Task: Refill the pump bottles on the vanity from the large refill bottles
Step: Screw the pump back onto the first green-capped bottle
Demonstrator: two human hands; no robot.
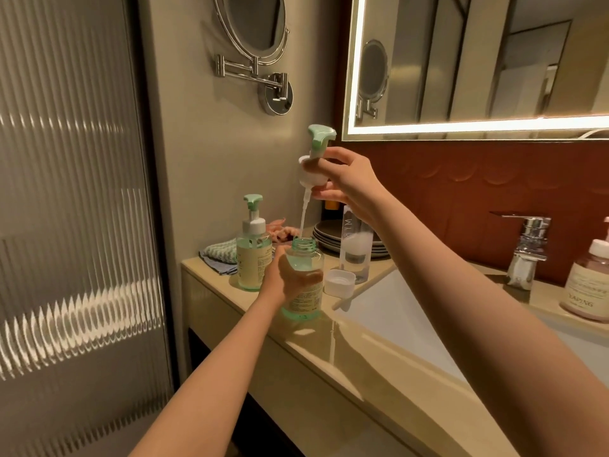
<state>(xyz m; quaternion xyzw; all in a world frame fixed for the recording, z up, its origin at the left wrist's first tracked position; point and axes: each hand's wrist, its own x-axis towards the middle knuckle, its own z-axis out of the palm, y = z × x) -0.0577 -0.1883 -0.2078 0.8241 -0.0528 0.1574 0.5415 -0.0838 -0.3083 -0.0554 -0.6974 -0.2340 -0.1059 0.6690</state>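
My left hand (290,275) grips a green-tinted clear bottle (304,301) that stands on the vanity top (296,354) with its neck open. My right hand (342,183) holds the bottle's pump head (318,153), green top and white collar, lifted above the neck. Its dip tube (304,216) hangs down with the tip just over the opening. A second green pump bottle (252,252), pump fitted, stands to the left. A tall clear bottle (356,245) stands behind, with a white cap (340,282) lying in front of it.
A stack of dark plates (326,235) and folded cloths (219,253) sit at the back of the counter. The white sink basin (395,311) lies to the right, with a chrome tap (527,245) and a pink pump bottle (588,285). A ribbed glass door (72,209) stands at the left.
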